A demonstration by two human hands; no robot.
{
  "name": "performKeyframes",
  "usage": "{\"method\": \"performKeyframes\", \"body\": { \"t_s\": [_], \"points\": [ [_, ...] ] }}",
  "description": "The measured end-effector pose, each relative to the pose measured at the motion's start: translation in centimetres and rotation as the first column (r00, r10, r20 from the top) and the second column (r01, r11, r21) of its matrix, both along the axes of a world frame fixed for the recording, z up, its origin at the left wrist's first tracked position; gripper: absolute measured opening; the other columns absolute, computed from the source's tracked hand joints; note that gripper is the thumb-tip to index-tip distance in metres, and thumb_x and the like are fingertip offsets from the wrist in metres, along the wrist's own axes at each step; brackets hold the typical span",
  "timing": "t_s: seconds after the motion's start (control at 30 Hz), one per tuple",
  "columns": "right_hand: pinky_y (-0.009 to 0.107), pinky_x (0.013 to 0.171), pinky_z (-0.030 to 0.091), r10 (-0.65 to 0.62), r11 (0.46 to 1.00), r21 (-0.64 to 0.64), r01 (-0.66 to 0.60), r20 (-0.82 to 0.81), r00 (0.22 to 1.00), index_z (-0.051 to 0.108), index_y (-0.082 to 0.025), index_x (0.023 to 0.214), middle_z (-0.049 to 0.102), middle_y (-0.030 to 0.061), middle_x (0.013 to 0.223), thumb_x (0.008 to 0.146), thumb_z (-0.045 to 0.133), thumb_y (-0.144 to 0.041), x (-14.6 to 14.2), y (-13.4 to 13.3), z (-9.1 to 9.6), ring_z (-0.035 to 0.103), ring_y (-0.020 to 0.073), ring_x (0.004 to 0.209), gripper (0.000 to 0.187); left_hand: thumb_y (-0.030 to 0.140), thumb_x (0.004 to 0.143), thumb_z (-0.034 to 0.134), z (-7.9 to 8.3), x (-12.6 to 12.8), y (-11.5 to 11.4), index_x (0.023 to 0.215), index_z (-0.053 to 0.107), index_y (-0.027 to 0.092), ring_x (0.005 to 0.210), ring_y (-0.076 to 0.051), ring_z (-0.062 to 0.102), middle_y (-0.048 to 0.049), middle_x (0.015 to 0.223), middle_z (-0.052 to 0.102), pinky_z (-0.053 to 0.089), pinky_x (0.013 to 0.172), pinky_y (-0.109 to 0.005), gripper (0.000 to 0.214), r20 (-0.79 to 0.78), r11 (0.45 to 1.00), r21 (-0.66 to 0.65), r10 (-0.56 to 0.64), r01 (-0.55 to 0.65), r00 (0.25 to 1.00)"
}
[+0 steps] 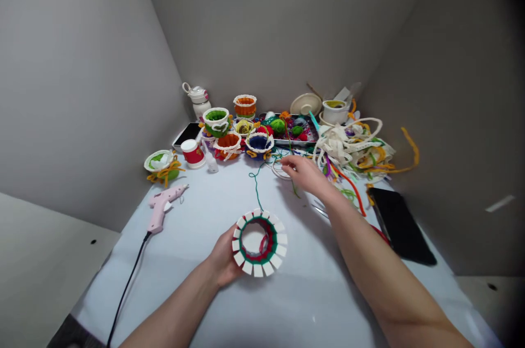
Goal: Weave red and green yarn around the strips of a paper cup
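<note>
So we've got the left hand (pixel 223 257) cupped around the side of a notched white card ring (pixel 275 238), low over the worktop (pixel 197 304), with green and red yarn wrapped around the band and the middle left open. The right hand (pixel 303 173) is out ahead, open with the fingers loosely spread and nothing we can see in it, right by a small white coil (pixel 279 170). A thin green yarn strand (pixel 256 186) wanders across the worktop toward the ring, though we can't tell if it's tied on, or if those fingers are actually touching anything. To us this reads as mid-weave, between wraps, so the next move calls for a light pinch on that strand and keeping it tangle-free on its way to the ring. Off to the left sits a pink hot glue gun (pixel 162 206) with its black cord (pixel 129 282). Further back we've got little yarn baskets with white trim, like the green-lined one (pixel 216 121), plus a metal tray (pixel 314 132) of yarn bits and a messy heap of lace and pipe cleaners (pixel 353 145) on the right.
</note>
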State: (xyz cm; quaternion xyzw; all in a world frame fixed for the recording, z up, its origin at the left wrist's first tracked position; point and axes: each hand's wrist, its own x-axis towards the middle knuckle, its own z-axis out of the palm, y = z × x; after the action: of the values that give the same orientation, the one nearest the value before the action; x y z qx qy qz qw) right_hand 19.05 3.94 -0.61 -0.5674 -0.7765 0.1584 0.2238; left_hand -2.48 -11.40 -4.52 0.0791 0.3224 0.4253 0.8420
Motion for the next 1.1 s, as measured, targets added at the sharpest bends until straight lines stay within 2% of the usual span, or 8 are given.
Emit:
{"method": "performKeyframes", "body": {
  "t_s": [0.17, 0.23, 0.4, 0.6, 0.73, 0.87, 0.97, 1.1],
  "points": [
    [0.034, 0.089, 0.047, -0.187, 0.982, 0.047, 0.184, 0.082, 0.979, 0.074, -0.018, 0.106, 0.075, 0.0106, 0.104, 0.090, 0.053, -0.023, 3.1, 3.5, 1.1, 0.067, 0.0253, 0.097, 0.026, 0.038, 0.095, 0.050, -0.6, -0.4, 0.0, 0.120, 0.065, 0.011, 0.111, -0.025, 0.066, -0.0118, 0.112, 0.073, 0.042, 0.109, -0.041, 0.040, 0.052, 0.998, -0.014, -0.068, 0.069, 0.996],
    [0.031, 0.090, 0.046, -0.194, 0.981, 0.049, 0.190, 0.108, 0.975, 0.074, -0.019, 0.107, 0.075, 0.0091, 0.106, 0.090, 0.054, -0.022, 3.3, 5.2, 1.2, 0.067, 0.0235, 0.099, 0.027, 0.041, 0.096, 0.050, -0.8, -0.6, -0.1, 0.118, 0.067, 0.011, 0.112, -0.024, 0.065, -0.0114, 0.111, 0.073, 0.042, 0.110, -0.040, 0.041, 0.039, 0.998, -0.019, -0.067, 0.068, 0.997],
    [0.024, 0.090, 0.045, -0.095, 0.995, -0.002, 0.097, 0.167, 0.981, 0.076, -0.023, 0.102, 0.076, 0.0041, 0.106, 0.089, 0.057, -0.023, 0.6, 9.0, 0.1, 0.067, 0.0185, 0.101, 0.023, 0.050, 0.096, 0.048, -1.0, -0.6, -0.3, 0.115, 0.069, 0.010, 0.113, -0.026, 0.065, -0.0126, 0.110, 0.074, 0.040, 0.111, -0.043, 0.050, 0.040, 0.995, -0.046, -0.082, 0.083, 0.996],
    [0.035, 0.086, 0.049, -0.190, 0.978, -0.038, 0.205, 0.242, 0.952, 0.074, -0.014, 0.106, 0.071, 0.0206, 0.112, 0.089, 0.057, -0.032, -2.8, 11.3, -1.4, 0.066, 0.0303, 0.106, 0.030, 0.047, 0.096, 0.050, -1.1, -0.5, -0.3, 0.111, 0.071, 0.011, 0.112, -0.025, 0.066, -0.0111, 0.108, 0.075, 0.039, 0.111, -0.040, 0.044, 0.055, 0.996, -0.023, -0.085, 0.087, 0.995],
    [0.035, 0.087, 0.049, -0.233, 0.960, -0.089, 0.265, 0.270, 0.934, 0.072, -0.010, 0.109, 0.069, 0.0252, 0.114, 0.084, 0.066, -0.036, -3.8, 11.9, -2.2, 0.066, 0.0313, 0.109, 0.037, 0.056, 0.093, 0.049, -1.0, -0.9, -0.4, 0.110, 0.071, 0.011, 0.116, -0.026, 0.064, -0.0128, 0.112, 0.074, 0.035, 0.114, -0.040, 0.053, 0.084, 0.992, -0.035, -0.121, 0.124, 0.989],
    [0.035, 0.086, 0.049, -0.264, 0.948, -0.113, 0.298, 0.249, 0.932, 0.072, -0.012, 0.108, 0.070, 0.0232, 0.113, 0.079, 0.069, -0.033, -4.0, 11.6, -2.7, 0.066, 0.0302, 0.108, 0.036, 0.073, 0.079, 0.055, -2.1, -2.2, -0.6, 0.115, 0.069, 0.012, 0.127, -0.030, 0.056, -0.0146, 0.116, 0.072, 0.027, 0.119, -0.045, 0.073, 0.142, 0.984, 0.103, -0.158, 0.145, 0.977],
    [0.035, 0.084, 0.050, -0.310, 0.939, -0.092, 0.331, 0.191, 0.932, 0.073, -0.015, 0.102, 0.072, 0.0206, 0.108, 0.078, 0.067, -0.032, -3.0, 10.4, -2.3, 0.067, 0.0305, 0.105, 0.030, 0.066, 0.069, 0.073, -3.7, -3.3, -0.9, 0.119, 0.068, 0.012, 0.130, -0.033, 0.054, -0.0152, 0.120, 0.070, 0.024, 0.120, -0.047, 0.074, 0.142, 0.960, 0.209, -0.219, 0.187, 0.965],
    [0.036, 0.084, 0.048, -0.374, 0.927, -0.021, 0.375, 0.034, 0.927, 0.073, -0.018, 0.096, 0.073, 0.0167, 0.100, 0.079, 0.061, -0.033, 0.1, 7.7, -0.6, 0.066, 0.0307, 0.101, 0.025, 0.059, 0.076, 0.071, -4.0, -3.6, -1.0, 0.119, 0.068, 0.012, 0.132, -0.031, 0.052, -0.0140, 0.119, 0.071, 0.021, 0.121, -0.047, 0.064, 0.125, 0.963, 0.218, -0.190, 0.160, 0.974]
  ]
}}
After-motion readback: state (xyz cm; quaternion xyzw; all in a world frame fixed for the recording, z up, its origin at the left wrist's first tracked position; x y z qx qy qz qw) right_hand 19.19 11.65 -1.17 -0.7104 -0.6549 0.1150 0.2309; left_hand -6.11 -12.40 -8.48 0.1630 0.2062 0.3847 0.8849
